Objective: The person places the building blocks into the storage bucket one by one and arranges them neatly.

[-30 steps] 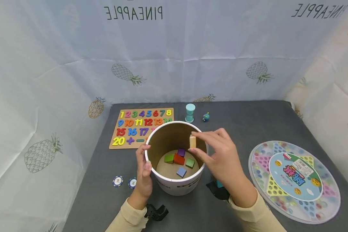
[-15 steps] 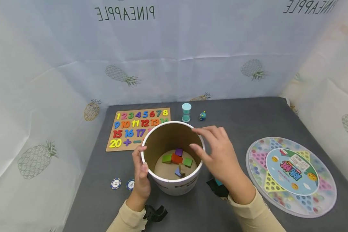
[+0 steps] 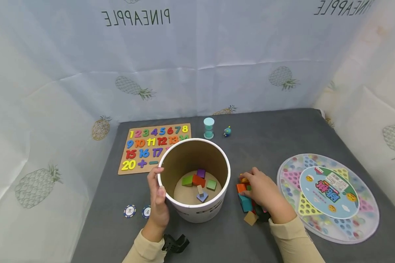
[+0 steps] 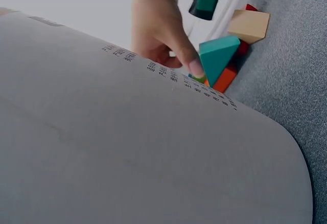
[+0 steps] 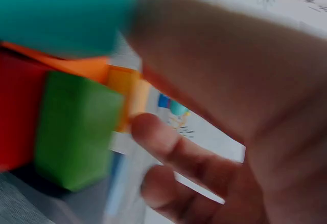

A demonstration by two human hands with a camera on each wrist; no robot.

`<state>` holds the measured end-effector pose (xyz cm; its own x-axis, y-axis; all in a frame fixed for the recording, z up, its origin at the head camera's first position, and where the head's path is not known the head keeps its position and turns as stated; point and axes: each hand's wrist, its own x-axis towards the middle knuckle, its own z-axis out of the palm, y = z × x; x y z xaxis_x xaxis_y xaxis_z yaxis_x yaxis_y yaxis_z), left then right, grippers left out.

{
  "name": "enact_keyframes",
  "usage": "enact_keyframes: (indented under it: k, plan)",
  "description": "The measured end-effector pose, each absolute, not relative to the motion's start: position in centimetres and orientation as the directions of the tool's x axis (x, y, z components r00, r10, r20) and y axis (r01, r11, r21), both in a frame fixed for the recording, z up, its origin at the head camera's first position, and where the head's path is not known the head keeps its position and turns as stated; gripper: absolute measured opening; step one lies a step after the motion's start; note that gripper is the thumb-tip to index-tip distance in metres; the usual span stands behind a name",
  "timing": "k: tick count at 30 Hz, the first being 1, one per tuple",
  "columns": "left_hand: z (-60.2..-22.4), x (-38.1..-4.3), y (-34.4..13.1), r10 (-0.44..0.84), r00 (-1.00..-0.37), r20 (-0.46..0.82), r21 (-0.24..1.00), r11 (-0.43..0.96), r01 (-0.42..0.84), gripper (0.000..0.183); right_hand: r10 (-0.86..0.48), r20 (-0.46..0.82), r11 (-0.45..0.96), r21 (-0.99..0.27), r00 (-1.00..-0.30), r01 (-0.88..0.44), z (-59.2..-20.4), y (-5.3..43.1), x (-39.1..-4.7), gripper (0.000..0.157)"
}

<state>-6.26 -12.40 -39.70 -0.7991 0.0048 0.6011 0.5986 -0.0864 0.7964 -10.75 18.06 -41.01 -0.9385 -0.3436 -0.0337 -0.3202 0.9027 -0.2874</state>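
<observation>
My left hand (image 3: pixel 158 204) holds the left side of a white bucket (image 3: pixel 200 216), fingertips at the rim. Inside lie several wooden blocks, among them a red block (image 3: pixel 199 181), a purple block (image 3: pixel 201 173) and a small bare-wood block (image 3: pixel 200 190) leaning on a blue one (image 3: pixel 202 197). Right of the bucket, my right hand (image 3: pixel 264 190) reaches over a pile of blocks, partly hiding it. A teal block (image 3: pixel 245 203) and a bare-wood block (image 3: pixel 250 218) show at its near side. In the right wrist view, spread fingers (image 5: pixel 156 134) are beside a green block (image 5: pixel 76 132), with nothing held between them.
A number board (image 3: pixel 125 168) lies behind the bucket at left, near a teal hourglass (image 3: pixel 209 128) and a small blue toy (image 3: pixel 227 131). Two poker chips (image 3: pixel 130 211) are left of my left hand. A round Chinese checkers set (image 3: pixel 329 193) lies at right.
My right hand let a small bare-wood block drop into the bucket, where it landed on the blue one. The hand then moved right and down to the pile. My left hand stayed on the bucket.
</observation>
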Motion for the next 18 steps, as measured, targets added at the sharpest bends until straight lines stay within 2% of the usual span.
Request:
enact_keyframes:
  k: [4,12,15,18]
  plan:
    - [-39.7,-6.4,-12.4,0.015,-0.794,0.607,0.792,-0.098,0.603,0.051,-0.301,0.005,0.895,-0.344,-0.954,-0.284,-42.2,18.3,-11.2,0.046]
    - [-39.7,-6.4,-12.5,0.017,-0.792,0.611,0.789,-0.093,0.607,0.051,-0.234,0.009,0.908,-0.354,-0.972,-0.222,-42.6,18.5,-12.6,0.037]
    - [-39.7,-6.3,-12.5,0.010,-0.792,0.610,0.790,-0.080,0.607,0.052,-0.212,0.052,0.904,-0.368,-0.976,-0.216,-42.5,18.3,-12.7,0.039]
    - [-39.7,-6.2,-12.5,0.003,-0.792,0.611,0.789,-0.077,0.609,0.052,-0.167,0.168,0.871,-0.436,-0.971,-0.225,-41.5,17.7,-12.5,0.041]
